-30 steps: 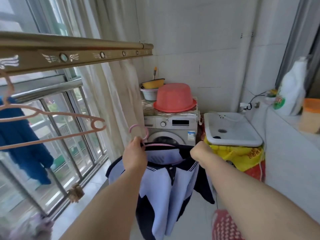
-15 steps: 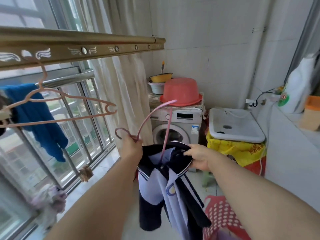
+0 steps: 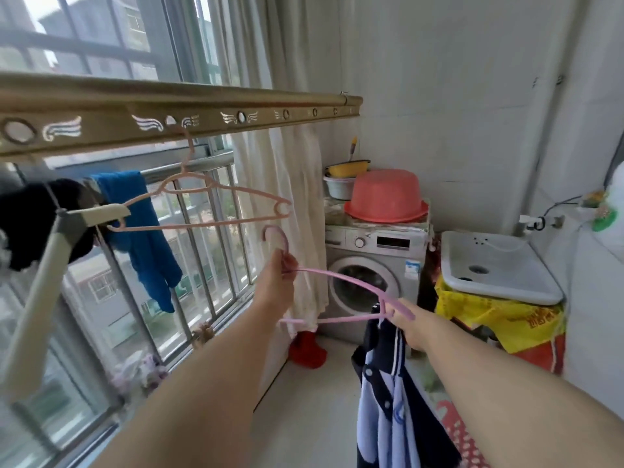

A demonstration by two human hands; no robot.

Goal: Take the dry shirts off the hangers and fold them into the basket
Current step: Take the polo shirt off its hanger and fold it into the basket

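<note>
Your left hand (image 3: pixel 275 285) grips the thin pink plastic hanger (image 3: pixel 332 273) by its neck, its bar running rightward to your right hand (image 3: pixel 410 329), which pinches the hanging navy-and-pale-blue shirt (image 3: pixel 388 400).

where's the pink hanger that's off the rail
Head view, centre: the left hand grips the pink hanger below its hook, its far end at the right hand holding the shirt, in front of the washing machine.

White tiled walls (image 3: pixel 456 96) and pale floor (image 3: pixel 314 410), daylit through a barred window (image 3: pixel 216 282) with cream curtain (image 3: pixel 293 184). A washing machine (image 3: pixel 368 244) stands in the corner, just beside a white sink (image 3: pixel 499 261).
</note>
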